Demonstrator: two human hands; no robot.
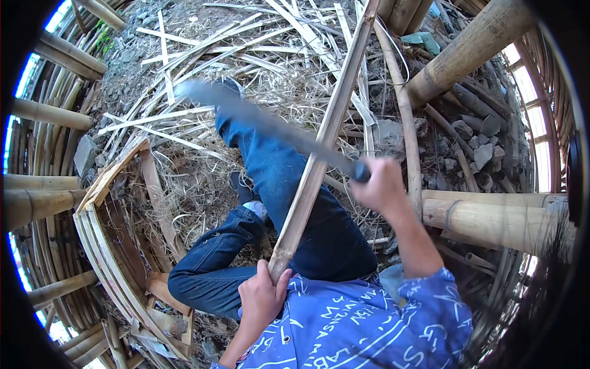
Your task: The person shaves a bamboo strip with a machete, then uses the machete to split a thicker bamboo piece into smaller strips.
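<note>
My left hand is closed around the near end of a long split bamboo strip. The strip runs from my lap up and away across my thigh, its hollow inner side showing. In my right hand is a machete, gripped by its dark handle. Its long grey blade, smeared by motion, points up and left and crosses over the bamboo strip in this view. Below the blade lies my leg in blue jeans.
Thin bamboo slats and curly shavings litter the ground ahead. A wooden frame stands at left. Thick bamboo poles lean at upper right, with another pole lying at right. Rubble is piled behind it.
</note>
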